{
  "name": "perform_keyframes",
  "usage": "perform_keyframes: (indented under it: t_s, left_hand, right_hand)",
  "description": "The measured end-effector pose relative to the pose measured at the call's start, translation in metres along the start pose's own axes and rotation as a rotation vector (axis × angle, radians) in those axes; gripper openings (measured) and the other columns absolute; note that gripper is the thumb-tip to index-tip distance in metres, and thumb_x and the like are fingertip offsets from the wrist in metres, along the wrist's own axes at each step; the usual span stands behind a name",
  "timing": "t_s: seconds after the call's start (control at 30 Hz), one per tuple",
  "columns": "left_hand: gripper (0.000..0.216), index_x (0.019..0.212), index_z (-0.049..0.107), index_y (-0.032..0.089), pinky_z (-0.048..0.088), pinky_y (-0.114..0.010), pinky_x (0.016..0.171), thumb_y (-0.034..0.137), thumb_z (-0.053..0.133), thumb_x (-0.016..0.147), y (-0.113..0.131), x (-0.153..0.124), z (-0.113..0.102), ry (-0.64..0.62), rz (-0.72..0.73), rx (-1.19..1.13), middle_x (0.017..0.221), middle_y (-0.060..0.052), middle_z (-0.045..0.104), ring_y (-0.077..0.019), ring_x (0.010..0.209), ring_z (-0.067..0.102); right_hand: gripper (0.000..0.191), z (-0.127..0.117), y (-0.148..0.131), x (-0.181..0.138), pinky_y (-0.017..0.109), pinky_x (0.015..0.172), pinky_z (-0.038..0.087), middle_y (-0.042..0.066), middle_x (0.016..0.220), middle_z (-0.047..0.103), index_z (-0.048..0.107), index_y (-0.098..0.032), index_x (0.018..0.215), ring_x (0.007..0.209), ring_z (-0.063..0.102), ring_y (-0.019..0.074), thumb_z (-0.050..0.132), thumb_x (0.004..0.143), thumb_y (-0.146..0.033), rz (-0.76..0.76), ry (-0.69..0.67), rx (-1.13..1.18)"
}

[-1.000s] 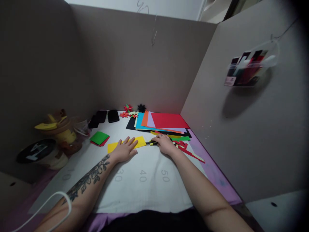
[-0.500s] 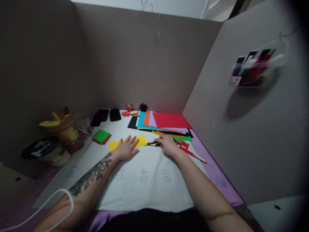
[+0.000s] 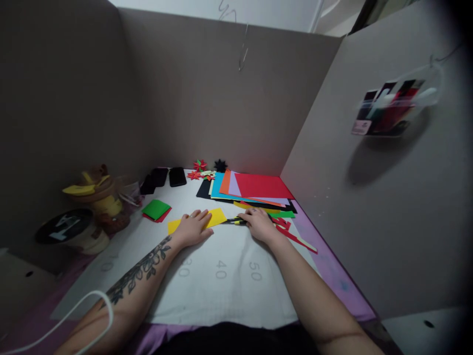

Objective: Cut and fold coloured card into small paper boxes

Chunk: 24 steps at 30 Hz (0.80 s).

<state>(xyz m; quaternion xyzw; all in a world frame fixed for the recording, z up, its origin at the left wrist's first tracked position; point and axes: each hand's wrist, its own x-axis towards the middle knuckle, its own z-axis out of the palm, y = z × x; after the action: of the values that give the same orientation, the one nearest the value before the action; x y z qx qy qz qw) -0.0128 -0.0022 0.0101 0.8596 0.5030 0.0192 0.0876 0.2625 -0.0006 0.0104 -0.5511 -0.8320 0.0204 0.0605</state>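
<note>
My left hand (image 3: 192,228) lies flat, fingers spread, on a yellow paper strip (image 3: 218,216) and presses it against the white mat. My right hand (image 3: 259,224) is closed over a pair of scissors (image 3: 236,221) with black and yellow parts. Their narrow end points left and reaches the right edge of the yellow paper; the fingers hide most of the handles. Just past my right hand are red paper scraps (image 3: 284,223) and a green strip (image 3: 286,214). Left of my left hand sits a small stack of green squares (image 3: 155,209) with red beneath.
Coloured sheets (image 3: 262,186) are piled at the back right. Folded paper stars (image 3: 200,165) and a black phone-like object (image 3: 178,176) lie along the back. Pots (image 3: 94,195) and a lidded tub (image 3: 68,228) stand at left. A white cable (image 3: 107,298) crosses near my left forearm.
Both hands keep nearly the same places on the paper and the scissors. The whole view has shifted slightly; nothing else has visibly moved.
</note>
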Motion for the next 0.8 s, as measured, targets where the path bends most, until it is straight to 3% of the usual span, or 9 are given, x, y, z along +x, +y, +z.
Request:
perform_keyframes:
  t_s: [0.17, 0.3, 0.47, 0.8]
  left_hand:
    - [0.037, 0.117, 0.061, 0.029, 0.043, -0.040, 0.084, 0.038, 0.035, 0.093, 0.005, -0.007, -0.015, 0.085, -0.170, 0.012, 0.130, -0.008, 0.054, -0.0289, 0.111, 0.051]
    - [0.036, 0.107, 0.070, 0.029, 0.041, -0.034, 0.081, 0.026, 0.038, 0.089, -0.011, -0.007, -0.024, 0.071, -0.115, 0.075, 0.105, -0.009, 0.062, -0.0255, 0.097, 0.057]
    - [0.042, 0.124, 0.061, 0.034, 0.039, -0.026, 0.066, 0.036, 0.035, 0.091, -0.032, -0.003, -0.023, -0.117, -0.028, -0.015, 0.094, -0.007, 0.063, -0.0199, 0.077, 0.060]
    - [0.048, 0.125, 0.061, 0.030, 0.038, -0.027, 0.065, 0.048, 0.031, 0.092, -0.032, -0.002, -0.024, -0.130, -0.033, -0.043, 0.096, -0.008, 0.064, -0.0219, 0.078, 0.060]
  right_hand:
    - [0.047, 0.007, 0.003, 0.007, 0.045, 0.104, 0.020, 0.007, 0.118, 0.057, 0.056, -0.031, 0.126, 0.112, 0.046, 0.0235, 0.044, 0.085, -0.011, 0.025, -0.003, 0.014]
    - [0.049, 0.011, 0.007, 0.010, 0.049, 0.106, 0.017, 0.007, 0.121, 0.055, 0.056, -0.032, 0.127, 0.115, 0.045, 0.0234, 0.043, 0.085, -0.010, 0.022, -0.020, 0.049]
    - [0.049, 0.013, 0.001, 0.013, 0.050, 0.107, 0.014, 0.008, 0.121, 0.055, 0.056, -0.031, 0.128, 0.116, 0.044, 0.0234, 0.043, 0.085, -0.010, 0.002, -0.007, 0.059]
    - [0.051, 0.013, 0.002, 0.008, 0.052, 0.106, 0.015, 0.008, 0.119, 0.055, 0.056, -0.032, 0.128, 0.113, 0.046, 0.0231, 0.045, 0.084, -0.008, -0.032, -0.012, 0.015]
